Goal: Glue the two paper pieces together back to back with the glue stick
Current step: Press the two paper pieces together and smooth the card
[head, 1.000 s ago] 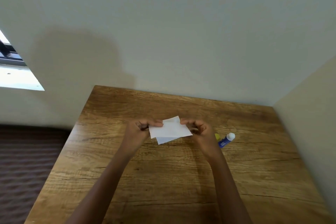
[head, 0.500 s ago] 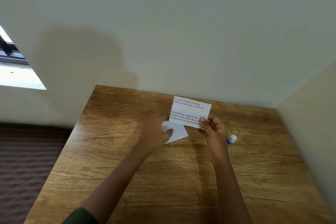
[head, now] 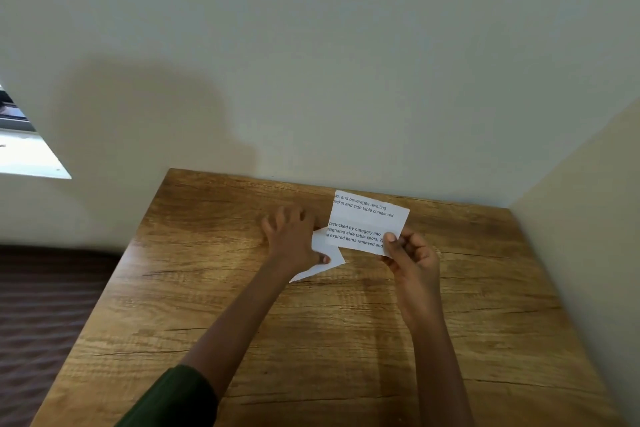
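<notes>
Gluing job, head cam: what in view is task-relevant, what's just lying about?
Job: printed paper in right hand; blank paper on wooden table, under left hand. Glue stick not visible.
Other: window, wall, green sleeve.

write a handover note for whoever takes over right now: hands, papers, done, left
Left hand: open, pressing the blank paper flat on the table.
Right hand: pinching the printed paper at its lower corner, held up above the table, text towards the camera.
Glue stick: not in view.
Done: the papers are apart, one per hand.
Left: no glue visible on either piece; apply glue, then press them together back to back.
</notes>
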